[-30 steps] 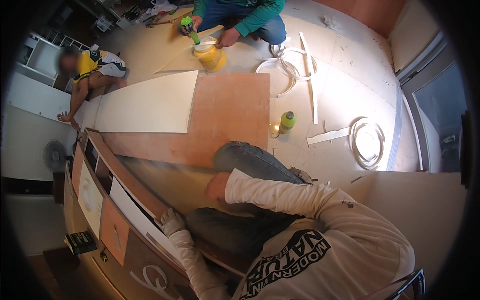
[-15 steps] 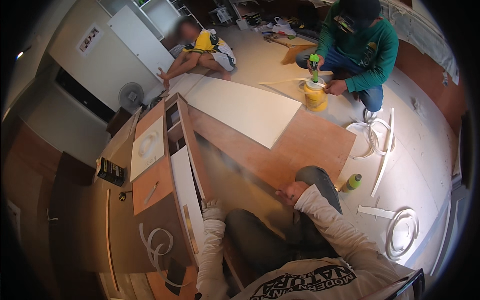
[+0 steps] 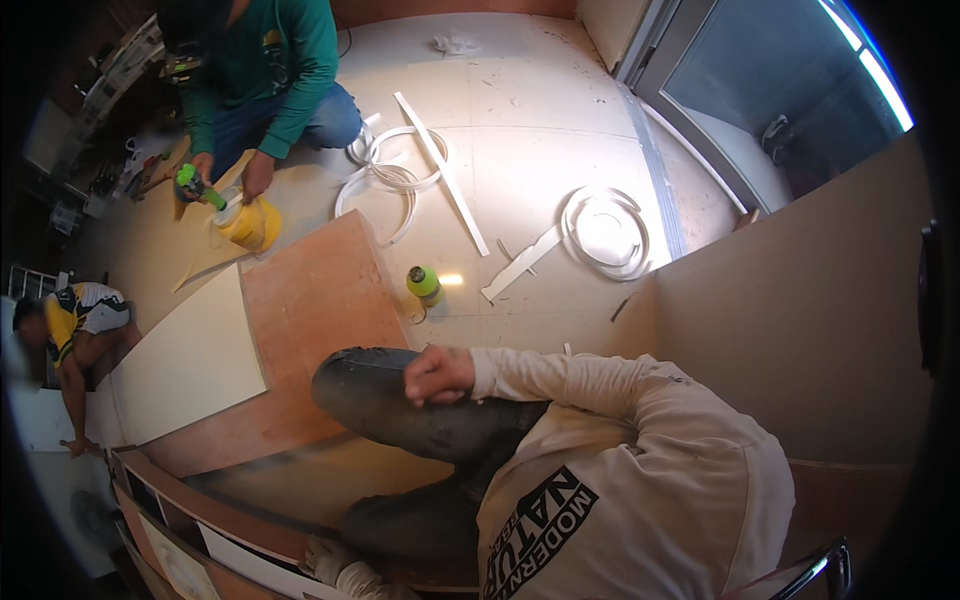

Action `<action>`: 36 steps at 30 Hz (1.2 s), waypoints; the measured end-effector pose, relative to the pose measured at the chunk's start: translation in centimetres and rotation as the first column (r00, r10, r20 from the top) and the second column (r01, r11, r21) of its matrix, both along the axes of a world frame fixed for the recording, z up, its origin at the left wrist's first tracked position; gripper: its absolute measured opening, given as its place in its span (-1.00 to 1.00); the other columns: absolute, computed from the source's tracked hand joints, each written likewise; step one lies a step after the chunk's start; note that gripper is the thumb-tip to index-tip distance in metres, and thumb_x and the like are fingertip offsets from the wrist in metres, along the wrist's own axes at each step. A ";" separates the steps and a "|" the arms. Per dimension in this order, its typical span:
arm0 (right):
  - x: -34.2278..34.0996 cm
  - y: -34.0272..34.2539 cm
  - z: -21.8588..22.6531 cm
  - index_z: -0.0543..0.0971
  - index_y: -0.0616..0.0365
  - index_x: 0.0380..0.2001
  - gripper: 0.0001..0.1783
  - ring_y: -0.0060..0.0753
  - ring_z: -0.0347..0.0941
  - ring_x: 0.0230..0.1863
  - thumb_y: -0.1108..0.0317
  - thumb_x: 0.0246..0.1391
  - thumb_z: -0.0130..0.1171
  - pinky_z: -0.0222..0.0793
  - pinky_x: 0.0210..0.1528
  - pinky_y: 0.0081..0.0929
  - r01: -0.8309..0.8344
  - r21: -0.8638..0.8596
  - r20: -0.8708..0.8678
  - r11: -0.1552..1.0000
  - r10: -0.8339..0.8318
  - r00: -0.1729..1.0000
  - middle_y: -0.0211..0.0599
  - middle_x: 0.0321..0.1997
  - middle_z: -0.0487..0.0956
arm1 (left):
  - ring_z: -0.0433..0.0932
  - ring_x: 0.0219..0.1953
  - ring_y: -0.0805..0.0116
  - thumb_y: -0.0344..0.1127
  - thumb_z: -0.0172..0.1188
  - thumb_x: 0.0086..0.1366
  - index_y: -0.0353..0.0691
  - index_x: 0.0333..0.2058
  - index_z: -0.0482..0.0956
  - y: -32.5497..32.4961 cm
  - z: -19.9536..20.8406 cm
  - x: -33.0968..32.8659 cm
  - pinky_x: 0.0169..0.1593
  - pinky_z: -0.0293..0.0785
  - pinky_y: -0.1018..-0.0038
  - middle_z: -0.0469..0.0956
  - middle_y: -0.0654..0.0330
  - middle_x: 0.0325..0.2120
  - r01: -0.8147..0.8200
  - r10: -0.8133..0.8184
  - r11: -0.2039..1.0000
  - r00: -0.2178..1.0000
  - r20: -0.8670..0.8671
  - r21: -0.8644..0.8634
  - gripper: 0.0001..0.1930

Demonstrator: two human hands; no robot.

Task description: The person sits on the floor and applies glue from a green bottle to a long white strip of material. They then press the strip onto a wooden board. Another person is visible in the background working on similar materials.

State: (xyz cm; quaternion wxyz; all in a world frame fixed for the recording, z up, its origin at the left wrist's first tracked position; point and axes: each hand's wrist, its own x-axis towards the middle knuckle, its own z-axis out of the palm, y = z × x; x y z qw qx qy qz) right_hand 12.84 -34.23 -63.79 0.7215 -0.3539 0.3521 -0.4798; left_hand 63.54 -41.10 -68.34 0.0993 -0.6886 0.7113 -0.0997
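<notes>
My left hand [image 3: 326,558], in a pale work glove, is at the lower edge of the view. Its fingers are closed over the edge of a long wooden cabinet frame [image 3: 240,522], beside my bent leg. Bare and loosely curled, my right hand [image 3: 438,376] is over my raised thigh, with nothing visible in it. A reddish plywood sheet [image 3: 315,290] lies in front of my knee, partly under a white panel [image 3: 205,365]. Next to the plywood stands a green bottle [image 3: 424,284].
At the upper left a co-worker in green [image 3: 285,75] holds a green-capped tool over a yellow tub [image 3: 250,227]. Another person [image 3: 95,320] crouches at the far left. White edging coils [image 3: 572,235] and a white strip [image 3: 440,170] lie on the floor. A glass door [image 3: 740,110] stands upper right.
The view has swung to the right, bringing in the door and more floor. My right hand has drawn into a looser fist over my thigh; my left remains at the frame.
</notes>
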 end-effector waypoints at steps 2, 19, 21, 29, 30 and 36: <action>-4.1 4.0 -6.7 0.60 0.14 -0.48 -0.66 -0.69 0.13 -0.76 0.10 0.20 0.14 -0.05 -0.70 -0.59 0.340 0.091 -0.238 0.936 -0.311 0.920 -0.54 -0.78 0.27 | 0.49 -0.01 0.10 -0.02 -0.03 0.32 -0.09 -0.06 0.59 -0.9 -0.2 -0.9 0.25 0.10 0.11 0.60 0.07 -0.17 0.079 -0.079 0.997 0.995 -0.055 0.010 -0.61; -31.6 18.6 -31.1 0.49 0.11 0.00 -0.54 0.00 0.36 0.16 0.19 0.02 0.19 0.35 0.13 -0.08 0.975 -0.011 -0.944 0.224 0.319 -0.084 -0.05 0.06 0.47 | 0.54 -0.20 0.05 -0.06 0.07 0.27 -0.03 -0.24 0.62 -1.1 -7.6 4.4 0.00 0.35 0.13 0.60 0.08 -0.35 0.056 -0.073 0.994 0.979 -0.189 -0.095 -0.74; -28.6 16.8 -30.4 0.51 0.18 -0.04 -0.43 -0.03 0.44 0.05 -0.02 0.00 0.21 0.41 0.05 -0.15 0.888 0.096 -0.920 0.449 0.381 -0.094 0.00 -0.03 0.53 | 0.54 -0.36 0.02 -0.21 0.08 0.20 -0.02 -0.36 0.58 -2.0 -1.4 0.9 0.06 0.33 0.08 0.58 0.13 -0.48 0.145 -0.148 0.987 0.988 -0.049 -0.068 -0.87; -32.2 19.6 -25.9 0.48 0.12 -0.05 -0.61 -0.19 0.50 -0.25 0.10 0.17 0.03 0.44 -0.21 -0.32 0.970 -0.184 -0.960 0.157 0.182 -0.212 -0.23 -0.04 0.57 | 0.54 -0.08 0.12 -0.30 0.08 0.20 -0.11 -0.17 0.57 -2.0 -0.6 1.9 0.38 -0.07 -0.07 0.59 0.12 -0.23 -0.017 0.005 0.997 0.988 -0.152 -0.077 -0.77; -31.4 16.5 -22.4 0.46 0.14 -0.02 -0.59 -0.21 0.49 -0.31 0.10 0.19 0.00 0.43 -0.26 -0.34 0.976 -0.205 -0.977 0.079 0.035 -0.209 -0.22 -0.03 0.57 | 0.54 -0.09 0.11 -0.32 0.04 0.20 -0.12 -0.13 0.56 -0.1 -0.8 3.1 0.39 -0.10 -0.10 0.58 0.10 -0.24 -0.034 0.023 0.996 0.991 -0.135 -0.079 -0.74; -32.4 5.8 -8.6 0.28 0.29 0.10 -0.49 -0.43 0.33 -0.60 0.06 0.32 -0.10 0.31 -0.55 -0.55 0.819 -0.573 -0.330 -0.020 -0.910 -0.253 -0.11 -0.05 0.58 | 0.55 -0.10 0.06 -0.23 0.11 0.22 -0.09 -0.15 0.59 -1.1 -1.0 2.0 0.36 -0.01 -0.05 0.61 0.08 -0.21 -0.049 0.041 0.998 0.986 -0.162 -0.049 -0.76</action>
